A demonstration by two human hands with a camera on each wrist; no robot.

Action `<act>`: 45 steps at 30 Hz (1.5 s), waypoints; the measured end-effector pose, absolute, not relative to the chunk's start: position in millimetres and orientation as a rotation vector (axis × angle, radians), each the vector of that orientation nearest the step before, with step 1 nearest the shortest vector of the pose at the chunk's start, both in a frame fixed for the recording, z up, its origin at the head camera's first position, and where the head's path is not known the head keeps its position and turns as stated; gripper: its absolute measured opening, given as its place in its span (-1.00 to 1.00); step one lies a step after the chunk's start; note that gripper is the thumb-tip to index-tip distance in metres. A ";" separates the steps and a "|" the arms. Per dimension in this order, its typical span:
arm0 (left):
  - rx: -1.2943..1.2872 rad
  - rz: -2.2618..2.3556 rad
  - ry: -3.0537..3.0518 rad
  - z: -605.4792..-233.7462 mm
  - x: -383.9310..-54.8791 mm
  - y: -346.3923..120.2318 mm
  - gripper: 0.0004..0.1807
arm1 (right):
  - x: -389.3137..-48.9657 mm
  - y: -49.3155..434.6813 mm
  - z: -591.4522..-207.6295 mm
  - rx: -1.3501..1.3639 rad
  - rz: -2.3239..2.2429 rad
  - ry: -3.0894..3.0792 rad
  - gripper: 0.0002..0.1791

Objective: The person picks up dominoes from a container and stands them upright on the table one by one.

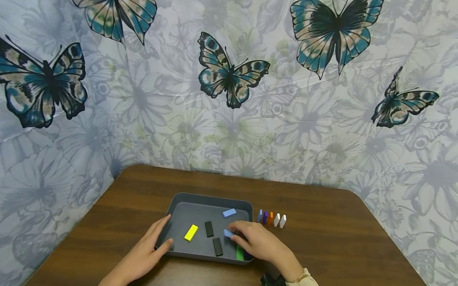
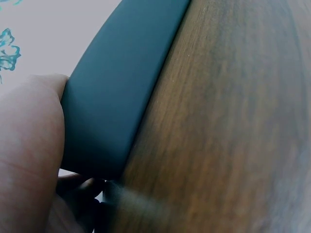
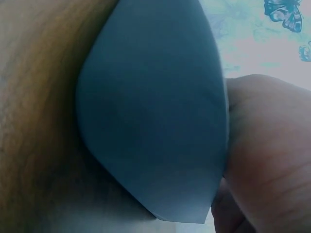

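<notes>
Right hand [image 1: 258, 240] pinches blue block [image 1: 227, 233], long axis slanting, exposed end leftward.

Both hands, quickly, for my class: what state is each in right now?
Left hand: open, at the tray's left rim.
Right hand: closed, pinching a light blue block.

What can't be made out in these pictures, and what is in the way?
1. Head view: part of the green block, hidden by the right hand.
2. Head view: the right end of the pinched light blue block, covered by that hand's fingers.
3. Head view: what the dark object is, cut off by the bottom edge.
4. Both wrist views: the blocks inside the tray, hidden by its wall.
</notes>
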State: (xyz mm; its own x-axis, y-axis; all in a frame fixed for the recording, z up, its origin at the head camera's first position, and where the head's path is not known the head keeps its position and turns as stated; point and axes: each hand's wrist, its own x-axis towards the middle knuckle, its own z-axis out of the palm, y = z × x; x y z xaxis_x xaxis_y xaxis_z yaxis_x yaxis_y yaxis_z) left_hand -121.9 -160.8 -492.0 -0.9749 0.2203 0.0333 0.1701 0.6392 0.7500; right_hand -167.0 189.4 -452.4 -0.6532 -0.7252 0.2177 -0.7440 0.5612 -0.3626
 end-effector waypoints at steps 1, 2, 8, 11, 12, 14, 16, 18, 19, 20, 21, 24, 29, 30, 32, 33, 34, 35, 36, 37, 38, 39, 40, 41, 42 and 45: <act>0.344 1.264 2.796 -492.0 -121.9 -160.9 -0.21 | -167.0 189.5 -452.2 1.288 0.667 -2.738 -0.73; 0.353 1.263 2.804 -492.0 -121.7 -160.8 -0.22 | -167.0 189.6 -451.9 1.287 0.667 -2.741 -0.72; 0.362 1.244 2.835 -491.1 -120.4 -160.0 -0.22 | -167.0 189.9 -451.9 1.281 0.752 -2.770 -0.73; 0.351 1.240 2.833 -490.5 -120.2 -160.0 -0.21 | -166.7 190.1 -452.0 1.286 0.807 -2.782 -0.71; 0.351 1.241 2.832 -490.6 -120.1 -160.1 -0.21 | -166.5 190.1 -452.1 1.288 0.813 -2.784 -0.71; 0.356 1.252 2.821 -490.7 -120.0 -160.1 -0.21 | -166.2 190.3 -452.2 1.288 0.825 -2.790 -0.71; 0.361 1.257 2.820 -491.1 -120.1 -160.0 -0.22 | -165.6 190.5 -452.4 1.286 0.824 -2.787 -0.72; 0.370 1.263 2.816 -491.5 -120.0 -160.0 -0.23 | -165.0 190.8 -452.4 1.290 0.812 -2.775 -0.72; 0.375 1.269 2.811 -491.6 -119.9 -159.9 -0.23 | -164.7 190.9 -452.3 1.292 0.809 -2.769 -0.73; 0.375 1.273 2.808 -491.5 -119.8 -159.9 -0.23 | -164.3 191.1 -452.4 1.296 0.795 -2.761 -0.74; 0.376 1.273 2.807 -491.5 -119.6 -160.0 -0.23 | -164.0 191.2 -452.3 1.300 0.783 -2.753 -0.75; 0.374 1.276 2.799 -491.0 -119.0 -160.1 -0.23 | -163.7 191.5 -452.3 1.305 0.760 -2.741 -0.77; 0.366 1.263 2.809 -490.7 -119.5 -160.2 -0.22 | -164.4 190.6 -450.5 1.294 0.830 -2.746 -0.78; 0.361 1.256 2.815 -490.6 -119.9 -160.3 -0.21 | -164.8 190.3 -449.7 1.290 0.859 -2.747 -0.77; 0.351 1.245 2.828 -490.6 -120.8 -160.6 -0.21 | -165.0 189.8 -447.8 1.283 0.908 -2.748 -0.74; 0.346 1.239 2.835 -490.3 -121.2 -160.7 -0.20 | -165.3 189.6 -447.2 1.281 0.922 -2.747 -0.72; 0.339 1.235 2.838 -490.1 -121.5 -160.8 -0.20 | -165.4 189.6 -446.5 1.276 0.936 -2.750 -0.71; 0.331 1.231 2.842 -490.0 -121.7 -160.7 -0.19 | -165.5 189.7 -446.0 1.277 0.939 -2.750 -0.68; 0.327 1.229 2.842 -489.9 -121.8 -160.7 -0.19 | -165.3 189.8 -445.7 1.279 0.941 -2.747 -0.66; 0.325 1.227 2.842 -490.0 -121.8 -160.8 -0.19 | -165.2 189.8 -445.6 1.284 0.940 -2.741 -0.63; 0.324 1.224 2.840 -490.2 -121.8 -160.8 -0.19 | -165.0 189.8 -445.7 1.296 0.927 -2.729 -0.61; 0.322 1.223 2.840 -490.3 -121.7 -160.8 -0.19 | -165.0 189.7 -445.8 1.307 0.923 -2.715 -0.59; 0.321 1.222 2.839 -490.5 -121.7 -160.9 -0.19 | -164.8 189.8 -445.8 1.314 0.916 -2.703 -0.56; 0.321 1.222 2.838 -490.7 -121.7 -161.0 -0.19 | -164.7 189.8 -445.9 1.325 0.907 -2.689 -0.55; 0.322 1.222 2.838 -490.8 -121.6 -161.1 -0.19 | -164.6 190.0 -445.9 1.334 0.902 -2.677 -0.54; 0.327 1.236 2.833 -491.0 -120.8 -161.2 -0.20 | -164.4 191.1 -445.4 1.338 0.881 -2.665 -0.54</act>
State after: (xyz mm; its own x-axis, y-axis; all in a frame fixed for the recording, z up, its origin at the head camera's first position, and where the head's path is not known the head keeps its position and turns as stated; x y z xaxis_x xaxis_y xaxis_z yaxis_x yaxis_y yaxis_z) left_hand -120.8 -161.2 -491.0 -0.9772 0.2054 0.0529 0.1785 0.6615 0.7284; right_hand -164.4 191.1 -445.4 -0.6292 -0.7285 0.2708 -0.7465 0.4694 -0.4716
